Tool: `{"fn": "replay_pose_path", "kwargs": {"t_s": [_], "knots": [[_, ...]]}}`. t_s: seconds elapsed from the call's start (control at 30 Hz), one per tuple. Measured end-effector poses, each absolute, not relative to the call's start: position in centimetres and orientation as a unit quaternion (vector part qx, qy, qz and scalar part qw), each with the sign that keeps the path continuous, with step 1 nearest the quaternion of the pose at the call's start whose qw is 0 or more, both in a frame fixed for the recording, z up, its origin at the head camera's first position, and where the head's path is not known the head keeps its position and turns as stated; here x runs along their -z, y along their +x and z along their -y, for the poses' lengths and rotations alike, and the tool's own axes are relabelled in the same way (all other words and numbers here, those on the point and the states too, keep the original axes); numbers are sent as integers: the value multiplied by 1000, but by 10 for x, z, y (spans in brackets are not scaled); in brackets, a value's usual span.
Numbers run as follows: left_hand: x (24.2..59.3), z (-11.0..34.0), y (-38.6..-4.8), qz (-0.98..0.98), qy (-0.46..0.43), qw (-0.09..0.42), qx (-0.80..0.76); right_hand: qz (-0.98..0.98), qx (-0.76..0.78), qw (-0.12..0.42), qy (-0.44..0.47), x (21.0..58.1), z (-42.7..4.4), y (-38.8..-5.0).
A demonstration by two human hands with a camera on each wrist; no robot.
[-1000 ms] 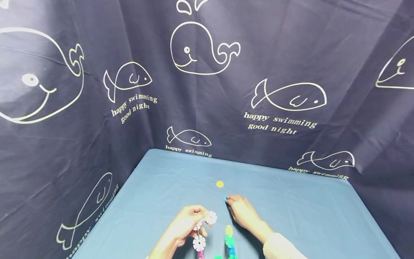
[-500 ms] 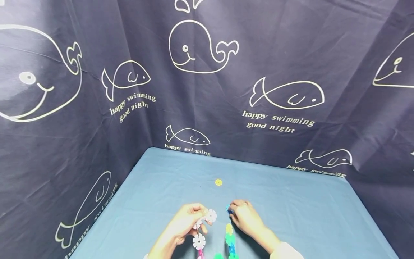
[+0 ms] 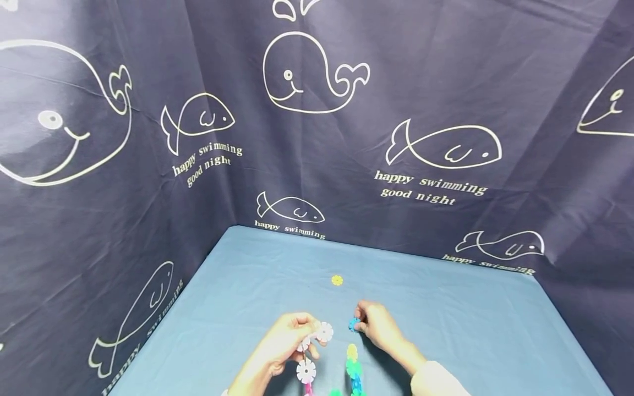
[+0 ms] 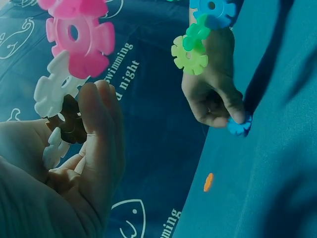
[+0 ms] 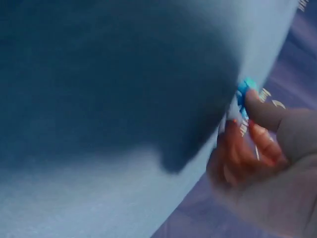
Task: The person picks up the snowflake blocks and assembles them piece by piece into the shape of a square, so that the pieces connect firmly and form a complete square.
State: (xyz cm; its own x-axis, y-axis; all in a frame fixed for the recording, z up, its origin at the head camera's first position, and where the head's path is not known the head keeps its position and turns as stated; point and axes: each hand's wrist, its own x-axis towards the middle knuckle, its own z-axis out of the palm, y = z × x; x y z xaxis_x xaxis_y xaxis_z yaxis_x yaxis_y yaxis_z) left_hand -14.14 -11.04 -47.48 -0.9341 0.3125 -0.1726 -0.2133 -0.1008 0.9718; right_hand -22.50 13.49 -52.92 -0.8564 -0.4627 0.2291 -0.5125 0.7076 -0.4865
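Note:
My left hand [image 3: 291, 338] grips a chain of interlocking snowflake discs. White discs [image 3: 324, 331] show at its fingers in the head view; the left wrist view adds a brown disc [image 4: 73, 120] and pink discs [image 4: 81, 39]. My right hand [image 3: 380, 325] pinches a blue snowflake disc [image 3: 354, 324] between thumb and fingers, to the right of the left hand. Between the hands, nearer the front edge of the view, a linked piece shows a yellow disc [image 3: 351, 352], a green disc [image 3: 353, 367] and blue below. Its lower part is cut off.
A loose yellow disc [image 3: 337, 280] lies farther back on the blue tablecloth [image 3: 262, 264]. A bit of green disc [image 3: 335, 392] peeks in at the bottom edge. Dark curtains [image 3: 317, 154] printed with whales and fish enclose the table's back and sides.
My right hand has drawn back toward me and slightly to the right with the blue disc, now turned to show its face more. The left hand has hardly moved.

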Motion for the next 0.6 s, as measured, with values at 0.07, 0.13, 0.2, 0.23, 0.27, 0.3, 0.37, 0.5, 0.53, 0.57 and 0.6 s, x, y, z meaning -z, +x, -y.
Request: {"fn": "replay_pose_path", "kwargs": {"t_s": [0.07, 0.13, 0.2, 0.23, 0.27, 0.3, 0.37, 0.5, 0.53, 0.57, 0.6], "knots": [[474, 110, -142, -645, 41, 178, -742, 900, -352, -15, 256, 521, -136, -224], [474, 110, -142, -645, 44, 178, -742, 872, -417, -57, 249, 512, -136, -222], [474, 110, -142, -645, 47, 176, -742, 840, -477, -76, 246, 504, -134, -218], [474, 110, -142, -645, 47, 176, -742, 823, -507, -80, 245, 501, -133, -215], [475, 110, -142, -645, 46, 177, -742, 808, -531, -81, 243, 497, -132, -212], [475, 110, -142, -645, 45, 177, -742, 795, -551, -78, 242, 493, -131, -208], [475, 109, -142, -647, 45, 178, -740, 774, -582, -67, 243, 487, -130, -200], [476, 109, -142, -648, 43, 177, -739, 759, -590, -48, 271, 478, -128, -189], [476, 109, -142, -648, 42, 177, -740, 758, -587, -45, 281, 477, -128, -187], [476, 109, -142, -648, 41, 176, -740, 756, -586, -46, 288, 477, -127, -185], [476, 108, -142, -648, 41, 176, -740, 753, -586, -47, 297, 477, -127, -184]]}}
